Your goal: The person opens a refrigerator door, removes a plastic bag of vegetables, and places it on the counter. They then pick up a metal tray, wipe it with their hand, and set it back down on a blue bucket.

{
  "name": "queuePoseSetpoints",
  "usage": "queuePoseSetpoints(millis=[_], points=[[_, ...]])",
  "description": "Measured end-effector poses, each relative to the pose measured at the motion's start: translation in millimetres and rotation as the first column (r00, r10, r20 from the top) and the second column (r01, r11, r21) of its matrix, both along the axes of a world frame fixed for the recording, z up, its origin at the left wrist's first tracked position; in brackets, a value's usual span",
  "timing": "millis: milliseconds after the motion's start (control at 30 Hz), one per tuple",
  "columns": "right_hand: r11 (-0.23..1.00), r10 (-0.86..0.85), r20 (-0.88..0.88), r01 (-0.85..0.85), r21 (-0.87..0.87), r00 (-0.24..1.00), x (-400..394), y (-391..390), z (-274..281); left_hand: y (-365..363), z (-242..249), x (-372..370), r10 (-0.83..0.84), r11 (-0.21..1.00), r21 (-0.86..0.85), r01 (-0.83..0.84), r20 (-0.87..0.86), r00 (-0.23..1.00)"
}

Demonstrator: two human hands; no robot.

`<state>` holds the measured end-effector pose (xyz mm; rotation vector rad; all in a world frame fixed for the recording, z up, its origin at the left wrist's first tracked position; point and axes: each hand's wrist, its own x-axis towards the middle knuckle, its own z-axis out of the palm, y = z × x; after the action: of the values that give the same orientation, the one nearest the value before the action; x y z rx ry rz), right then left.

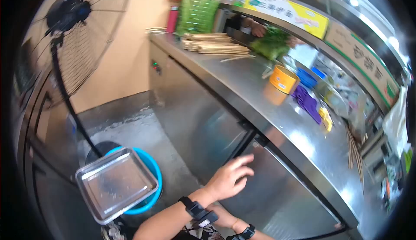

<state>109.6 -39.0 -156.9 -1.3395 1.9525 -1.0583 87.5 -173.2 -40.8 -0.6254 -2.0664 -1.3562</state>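
Note:
My left hand (232, 177) reaches out in front of the steel counter's lower doors. Its fingers are spread and nothing is in them. Close below it is my right hand (223, 217), partly covered by the left wrist and its black band, so its fingers are hidden. A rectangular metal tray (117, 183) lies tilted across a blue basin (158, 175) on the floor, to the left of both hands. Nearest the left hand is the cabinet door (268, 183) under the counter.
On the steel counter (277, 121) lie bundled wooden sticks (216, 45), a yellow tub (284, 79), a purple cloth (307, 103) and loose sticks (354, 153). Another person's hand (258, 28) is beside leafy greens (272, 43) at the back. A black stand fan (67, 12) rises at left.

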Motion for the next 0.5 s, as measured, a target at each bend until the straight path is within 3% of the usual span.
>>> queuePoseSetpoints(millis=[33, 67, 133, 167, 200, 267, 300, 367, 400, 433, 500], points=[[0.997, 0.019, -0.115, -0.027, -0.066, 0.993, 6, 0, -4, -2, -17, 16, -0.068, 0.994, -0.075, 0.074, 0.079, 0.995], [1.000, -0.008, -0.138, 0.012, 0.022, 0.990, 17, -2, 3, -8, -32, 40, -0.106, 0.980, -0.147, 0.134, 0.189, 0.976], [0.992, -0.020, -0.274, 0.054, 0.115, 0.962, 33, -5, 1, -34, -63, 92, -0.083, 0.941, -0.249, 0.227, 0.481, 0.873], [0.991, -0.008, -0.384, 0.059, 0.121, 0.923, 37, -6, -7, -51, -86, 120, -0.033, 0.959, -0.222, 0.176, 0.530, 0.847], [0.986, -0.158, -0.499, 0.114, -0.118, 0.852, 49, -8, -7, -67, -95, 152, 0.033, 0.994, -0.103, 0.031, 0.563, 0.826], [0.970, -0.245, -0.526, 0.213, -0.121, 0.815, 62, -12, -13, -96, -117, 211, 0.316, 0.910, -0.042, -0.412, 0.713, 0.626], [0.956, -0.289, -0.556, 0.265, -0.126, 0.779, 64, -14, -17, -107, -119, 238, 0.429, 0.793, -0.004, -0.609, 0.714, 0.553], [0.953, -0.301, -0.605, 0.253, -0.166, 0.738, 62, -20, -28, -144, -172, 283, 0.758, 0.513, -0.009, -0.858, 0.473, 0.448], [0.957, -0.288, -0.618, 0.238, -0.164, 0.732, 61, -24, -29, -159, -187, 300, 0.892, 0.286, -0.027, -0.958, 0.372, 0.256], [0.961, -0.274, -0.629, 0.238, -0.143, 0.728, 62, -27, -30, -171, -188, 318, 0.962, 0.086, -0.168, -0.982, 0.271, 0.038], [0.966, -0.244, -0.658, 0.237, -0.101, 0.712, 59, -32, -32, -188, -200, 341, 0.889, -0.281, -0.314, -0.907, 0.271, -0.370]])
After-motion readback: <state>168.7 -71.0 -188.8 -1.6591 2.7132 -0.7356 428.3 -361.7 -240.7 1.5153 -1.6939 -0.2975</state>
